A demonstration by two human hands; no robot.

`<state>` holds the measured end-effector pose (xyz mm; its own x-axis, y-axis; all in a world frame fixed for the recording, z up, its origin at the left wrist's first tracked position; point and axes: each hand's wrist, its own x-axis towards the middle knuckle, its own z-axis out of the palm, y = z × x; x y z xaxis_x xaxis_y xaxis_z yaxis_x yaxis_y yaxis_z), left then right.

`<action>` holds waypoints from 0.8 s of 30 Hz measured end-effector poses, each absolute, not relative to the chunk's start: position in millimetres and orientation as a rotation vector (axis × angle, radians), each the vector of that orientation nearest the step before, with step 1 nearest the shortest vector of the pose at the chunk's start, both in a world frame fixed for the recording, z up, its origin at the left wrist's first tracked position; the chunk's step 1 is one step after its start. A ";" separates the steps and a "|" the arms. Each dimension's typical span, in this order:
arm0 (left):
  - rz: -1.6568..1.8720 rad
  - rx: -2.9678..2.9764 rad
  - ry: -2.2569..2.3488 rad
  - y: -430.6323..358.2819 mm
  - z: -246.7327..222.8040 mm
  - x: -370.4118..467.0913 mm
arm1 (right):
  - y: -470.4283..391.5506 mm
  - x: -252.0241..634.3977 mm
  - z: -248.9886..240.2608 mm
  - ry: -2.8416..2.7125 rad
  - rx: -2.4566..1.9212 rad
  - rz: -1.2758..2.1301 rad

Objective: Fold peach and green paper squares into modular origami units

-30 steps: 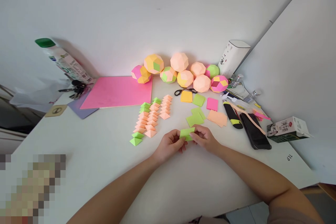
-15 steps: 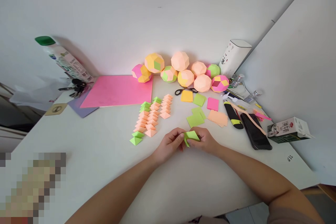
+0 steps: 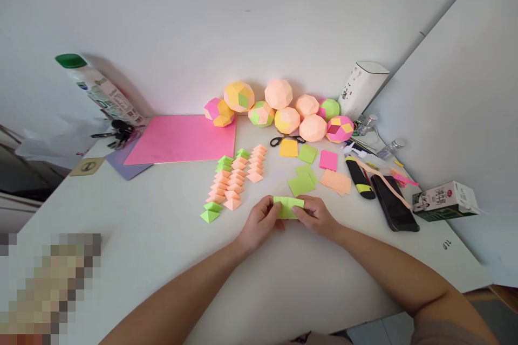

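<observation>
Between my two hands, above the white table, is a green paper (image 3: 288,207) with a crease down its middle. My left hand (image 3: 261,219) pinches its left end, thumb on top. The right end is pinched by my right hand (image 3: 319,215), also thumb on top. Just beyond lie loose green sheets (image 3: 301,184) and a fanned stack of peach paper (image 3: 335,181). To the left, folded peach pieces (image 3: 232,204) and folded green pieces (image 3: 210,216) overlap in rows.
Several paper balls (image 3: 278,95) line the wall behind black-handled scissors (image 3: 287,140). A pink board (image 3: 182,140) lies at the back left, near a bottle (image 3: 109,97). A box cutter (image 3: 360,178), a phone (image 3: 392,202) and a carton (image 3: 445,200) are at right.
The green paper was bent and tilted between my fingers; now it is spread flatter and faces me, its middle crease showing. Both hands stay in nearly the same place.
</observation>
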<state>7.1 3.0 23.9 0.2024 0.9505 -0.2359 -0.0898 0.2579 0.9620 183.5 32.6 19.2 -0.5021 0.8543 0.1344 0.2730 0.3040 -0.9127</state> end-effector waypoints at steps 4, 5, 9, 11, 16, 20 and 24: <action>0.938 1.092 1.063 2.1 25.6 7.6 | 32.3 183.5 22.6 -1.958 -0.963 1.209; 0.933 1.105 1.047 2.0 26.1 7.7 | 32.3 183.6 23.2 -1.961 -0.958 1.220; 0.968 1.004 1.062 3.3 25.5 7.7 | 32.5 183.8 24.0 -1.969 -0.949 1.232; 1.019 0.911 1.068 4.8 23.6 7.2 | 31.9 184.4 22.7 -1.971 -0.938 1.255; 1.063 0.760 1.004 8.8 20.5 4.5 | 28.6 188.0 13.5 -1.795 -0.890 1.418; 1.079 0.707 1.005 10.1 20.2 3.1 | 29.2 188.8 7.9 -1.816 -0.785 1.366; 1.090 0.703 1.011 10.3 18.6 3.7 | 31.8 186.3 9.5 -1.883 -0.782 1.227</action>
